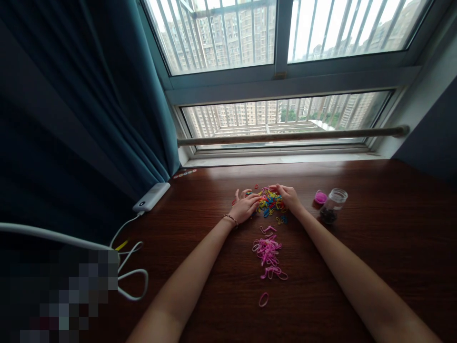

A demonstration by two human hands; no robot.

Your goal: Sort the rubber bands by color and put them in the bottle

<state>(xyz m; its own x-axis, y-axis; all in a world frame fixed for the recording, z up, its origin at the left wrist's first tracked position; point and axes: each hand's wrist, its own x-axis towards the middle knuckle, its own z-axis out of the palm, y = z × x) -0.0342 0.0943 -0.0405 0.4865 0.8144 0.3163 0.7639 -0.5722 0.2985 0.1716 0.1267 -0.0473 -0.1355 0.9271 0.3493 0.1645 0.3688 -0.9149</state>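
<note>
A pile of small bands [271, 204] in yellow, blue, red and other colours lies on the dark wooden table [378, 267]. My left hand [244, 206], with a bracelet at its wrist, rests over the pile's left side, fingers spread. On the pile's right edge is my right hand [286, 196], its fingers reaching to the bands; whether it pinches one is too small to tell. Nearer to me, between my forearms, lies a heap of pink bands [267, 250], with a few more pink bands [273, 273] just below and a single pink loop [263, 299] closest.
Right of my right hand stand an open clear jar [333, 206] with dark contents and a pink lid [320, 197]. A white power strip [151, 197] with cables lies at the left, by the blue curtain [143, 114]. Behind the table is a barred window.
</note>
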